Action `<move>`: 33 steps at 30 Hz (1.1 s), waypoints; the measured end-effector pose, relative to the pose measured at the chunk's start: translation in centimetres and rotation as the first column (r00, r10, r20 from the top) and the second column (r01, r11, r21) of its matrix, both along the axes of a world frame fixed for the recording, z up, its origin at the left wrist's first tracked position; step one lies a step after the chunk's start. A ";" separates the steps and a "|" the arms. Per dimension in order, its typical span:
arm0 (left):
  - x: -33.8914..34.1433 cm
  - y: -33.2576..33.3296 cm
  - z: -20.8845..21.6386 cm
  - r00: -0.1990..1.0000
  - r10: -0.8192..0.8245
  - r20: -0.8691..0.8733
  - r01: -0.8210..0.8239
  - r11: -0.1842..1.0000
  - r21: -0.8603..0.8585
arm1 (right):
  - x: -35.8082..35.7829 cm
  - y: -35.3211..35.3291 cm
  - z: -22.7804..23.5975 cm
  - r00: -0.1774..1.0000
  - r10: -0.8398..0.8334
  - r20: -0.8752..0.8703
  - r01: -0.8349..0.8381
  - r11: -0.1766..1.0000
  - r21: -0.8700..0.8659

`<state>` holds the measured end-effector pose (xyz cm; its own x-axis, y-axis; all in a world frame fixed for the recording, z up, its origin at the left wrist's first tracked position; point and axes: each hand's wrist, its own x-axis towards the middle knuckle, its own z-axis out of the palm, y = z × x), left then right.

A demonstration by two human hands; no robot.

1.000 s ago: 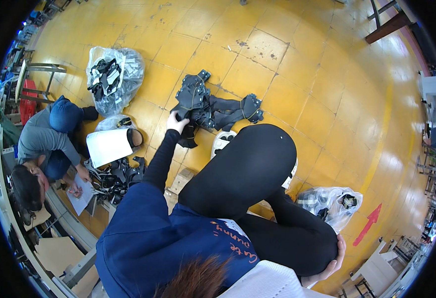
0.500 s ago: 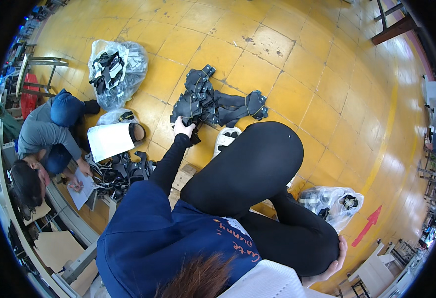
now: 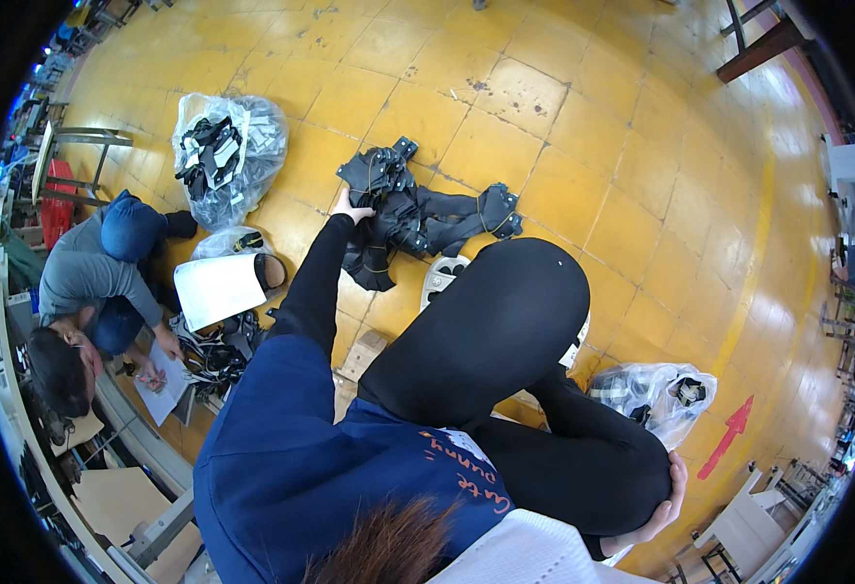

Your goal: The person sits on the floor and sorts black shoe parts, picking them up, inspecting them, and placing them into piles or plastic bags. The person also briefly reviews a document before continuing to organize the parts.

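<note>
On the floor ahead lies a pile of black, flat cut pieces [image 3: 427,216], tied in bundles with thin yellowish bands. My left hand [image 3: 352,206], arm stretched forward, grips the left edge of the upper bundle [image 3: 379,173]; its thumb shows and some fingertips are hidden. Just below it, another tied bundle [image 3: 371,268] hangs off the pile toward me. My right hand [image 3: 656,511] rests flat against my bent knee at the lower right and holds nothing.
A co-worker [image 3: 106,263] crouches at the left, writing on paper [image 3: 162,387]. Clear bags [image 3: 252,161] of dark pieces stand at the far left, with another plastic bag [image 3: 656,399] at the right. A white sheet [image 3: 218,290] and a wooden block [image 3: 362,354] lie nearer.
My left hand has moved forward and slightly left, from the pile's lower part to the upper bundle. The lower bundle now lies more exposed. My right hand stays at the knee.
</note>
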<state>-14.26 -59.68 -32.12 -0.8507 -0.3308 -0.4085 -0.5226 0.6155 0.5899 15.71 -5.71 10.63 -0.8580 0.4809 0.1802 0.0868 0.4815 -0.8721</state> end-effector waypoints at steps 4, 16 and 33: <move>0.3 0.2 2.1 0.986 0.120 -0.113 -0.127 0.991 -0.052 | 0.5 -0.6 -0.2 0.995 -0.104 -0.004 0.104 0.994 -0.026; 14.8 6.4 5.1 0.926 0.303 -0.227 -0.172 0.870 0.462 | 0.2 0.2 -1.2 0.994 -0.087 -0.059 0.082 0.993 -0.086; 13.8 13.2 2.4 0.957 0.264 -0.117 -0.283 0.939 -0.194 | -0.4 -1.5 -0.1 0.990 -0.137 -0.026 0.135 0.988 -0.070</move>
<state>-0.45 -46.46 -29.74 -0.7447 -0.6250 -0.2339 -0.6399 0.5693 0.5162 15.34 -7.16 10.50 -0.7783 0.6049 0.1683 0.1200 0.4064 -0.9058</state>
